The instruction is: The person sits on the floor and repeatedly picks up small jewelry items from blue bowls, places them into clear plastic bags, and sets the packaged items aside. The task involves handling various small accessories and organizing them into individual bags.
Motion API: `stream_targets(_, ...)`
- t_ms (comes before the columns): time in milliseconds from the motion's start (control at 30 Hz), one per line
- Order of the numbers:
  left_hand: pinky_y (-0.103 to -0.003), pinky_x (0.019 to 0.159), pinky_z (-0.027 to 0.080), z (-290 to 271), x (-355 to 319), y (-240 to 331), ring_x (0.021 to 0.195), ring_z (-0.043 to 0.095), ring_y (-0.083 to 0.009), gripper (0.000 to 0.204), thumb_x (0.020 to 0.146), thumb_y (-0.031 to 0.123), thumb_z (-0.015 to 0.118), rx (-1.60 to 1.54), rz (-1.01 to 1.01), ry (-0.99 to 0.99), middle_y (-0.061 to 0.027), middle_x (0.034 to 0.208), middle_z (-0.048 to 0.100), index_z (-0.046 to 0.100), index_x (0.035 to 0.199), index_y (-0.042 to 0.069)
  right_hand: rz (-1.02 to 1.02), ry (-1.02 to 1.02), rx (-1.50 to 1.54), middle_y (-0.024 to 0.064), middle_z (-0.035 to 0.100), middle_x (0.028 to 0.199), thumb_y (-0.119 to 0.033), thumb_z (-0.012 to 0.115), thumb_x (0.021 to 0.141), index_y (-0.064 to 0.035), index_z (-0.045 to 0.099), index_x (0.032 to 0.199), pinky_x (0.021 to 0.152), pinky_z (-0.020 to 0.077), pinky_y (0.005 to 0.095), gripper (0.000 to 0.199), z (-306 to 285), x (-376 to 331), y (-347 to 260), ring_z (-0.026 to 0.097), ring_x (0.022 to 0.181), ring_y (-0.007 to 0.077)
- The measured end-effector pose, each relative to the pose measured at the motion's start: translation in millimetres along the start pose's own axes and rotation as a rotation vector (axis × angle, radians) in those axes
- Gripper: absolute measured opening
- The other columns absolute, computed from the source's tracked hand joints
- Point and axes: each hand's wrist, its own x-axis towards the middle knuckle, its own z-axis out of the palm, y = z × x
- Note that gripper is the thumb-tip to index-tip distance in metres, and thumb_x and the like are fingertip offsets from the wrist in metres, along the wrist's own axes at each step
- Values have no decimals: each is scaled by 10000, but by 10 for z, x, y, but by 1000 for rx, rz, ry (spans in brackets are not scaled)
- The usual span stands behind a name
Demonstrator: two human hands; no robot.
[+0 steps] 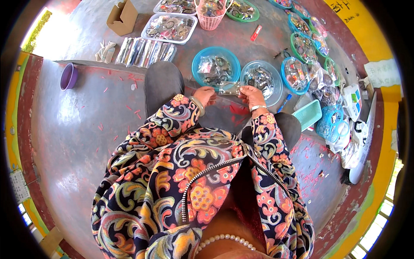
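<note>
A small clear plastic packet (229, 88) with thin dark, looped contents is stretched between my two hands. My left hand (205, 96) is closed on its left end, and my right hand (251, 96) pinches its right end. Just beyond the left hand stands a blue basin (194, 64) of small clear packets with dark items in them. Beside it, a translucent bowl (277, 87) has a heap of dark, loop-shaped small items, too small to name. The packet hangs in front of both, near the gap between their rims.
Packed basins, one a blue bowl (284, 79), line the right side near a green basket (308, 115). Beyond lie a white tray (148, 39), a pink basket (209, 23), a cardboard box (122, 18) and bundled packets (144, 52). A purple basin (69, 77) is at left.
</note>
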Motion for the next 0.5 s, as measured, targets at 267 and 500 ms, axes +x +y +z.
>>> stream_targets(267,-298,639,433,51,-40,27,799,556,-171,233,805,161,502,74,-38,-67,-81,909,580,516,1004,41,-44,58,83,7,596,728,-156,597,767,-55,574,839,450,395,188,127,62,277,-142,572,595,102)
stream_targets(500,-295,646,433,107,-102,78,803,564,-167,224,809,175,493,152,-74,-146,-82,935,584,544,974,33,-87,65,124,24,601,761,-148,584,774,-46,570,876,453,398,189,146,275,483,-321,580,621,119)
